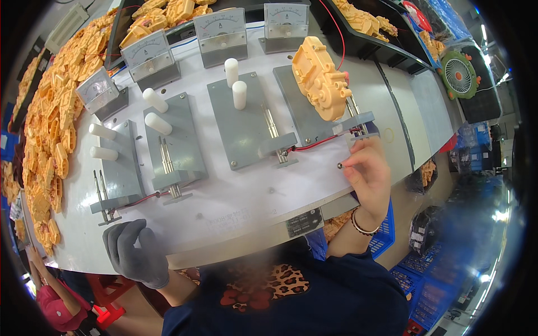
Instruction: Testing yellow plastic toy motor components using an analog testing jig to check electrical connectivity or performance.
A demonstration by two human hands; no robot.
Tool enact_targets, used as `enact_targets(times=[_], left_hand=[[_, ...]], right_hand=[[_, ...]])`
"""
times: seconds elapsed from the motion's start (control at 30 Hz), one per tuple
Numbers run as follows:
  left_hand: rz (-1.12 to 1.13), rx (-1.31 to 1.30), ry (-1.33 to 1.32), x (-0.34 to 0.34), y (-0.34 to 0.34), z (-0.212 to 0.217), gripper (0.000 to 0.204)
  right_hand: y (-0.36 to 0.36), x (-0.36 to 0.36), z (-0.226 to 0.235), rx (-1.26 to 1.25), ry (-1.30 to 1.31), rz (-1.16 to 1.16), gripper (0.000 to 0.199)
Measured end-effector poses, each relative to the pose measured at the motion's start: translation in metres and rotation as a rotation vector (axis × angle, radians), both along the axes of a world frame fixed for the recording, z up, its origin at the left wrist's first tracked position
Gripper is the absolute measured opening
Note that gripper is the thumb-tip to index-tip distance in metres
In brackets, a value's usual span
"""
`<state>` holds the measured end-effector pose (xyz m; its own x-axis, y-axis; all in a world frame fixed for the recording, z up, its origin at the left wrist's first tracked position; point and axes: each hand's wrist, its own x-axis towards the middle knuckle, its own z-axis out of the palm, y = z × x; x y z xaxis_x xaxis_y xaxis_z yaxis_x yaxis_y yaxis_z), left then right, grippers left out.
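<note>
My right hand (pixel 370 176) is bare, with thumb and forefinger pinched on a small dark metal piece (pixel 340 166). Its other fingers are up by the plunger bar of the rightmost grey test fixture (pixel 358 122). On that fixture a yellow plastic housing (pixel 320 78) stands tilted, close to the metal pins. Wearing a grey glove, my left hand (pixel 136 252) is curled at the table's near edge, just below the plunger of the leftmost fixture (pixel 120 168); its fingertips are partly hidden, so I cannot see anything inside. Two more fixtures (pixel 175 140) (pixel 241 131) with white posts stand between.
Several analog meters (pixel 221 36) line the back of the fixtures. Yellow housings (pixel 53 140) are heaped along the left, and more fill black trays (pixel 386 47) behind. A green fan (pixel 459 75) stands far right. Blue crates (pixel 428 280) sit at lower right; another person (pixel 59 299) is at lower left.
</note>
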<state>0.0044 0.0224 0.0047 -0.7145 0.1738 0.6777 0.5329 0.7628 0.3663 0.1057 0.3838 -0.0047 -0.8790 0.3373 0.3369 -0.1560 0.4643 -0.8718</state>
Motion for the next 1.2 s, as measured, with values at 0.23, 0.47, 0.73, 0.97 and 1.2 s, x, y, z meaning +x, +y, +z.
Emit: enact_targets(times=[0.23,0.47,0.73,0.97,1.2], left_hand=[[-0.04,0.004,-0.006,0.002,-0.004,0.0,0.012],[-0.087,-0.024,-0.017,0.001,-0.006,0.0,0.01],[-0.029,0.013,-0.017,0.003,-0.005,0.001,0.013],[0.006,0.009,0.002,0.001,0.002,0.002,0.014],[0.006,0.015,0.031,-0.001,0.002,0.0,0.012]], right_hand=[[0.0,0.002,0.001,0.015,-0.025,0.0,0.01],[-0.007,0.0,0.009,0.037,-0.093,-0.077,0.009],[-0.014,-0.004,0.007,-0.01,-0.086,-0.134,0.01],[-0.014,-0.004,0.005,0.027,-0.049,-0.14,0.009],[-0.014,-0.004,0.002,0.038,-0.02,-0.134,0.009]])
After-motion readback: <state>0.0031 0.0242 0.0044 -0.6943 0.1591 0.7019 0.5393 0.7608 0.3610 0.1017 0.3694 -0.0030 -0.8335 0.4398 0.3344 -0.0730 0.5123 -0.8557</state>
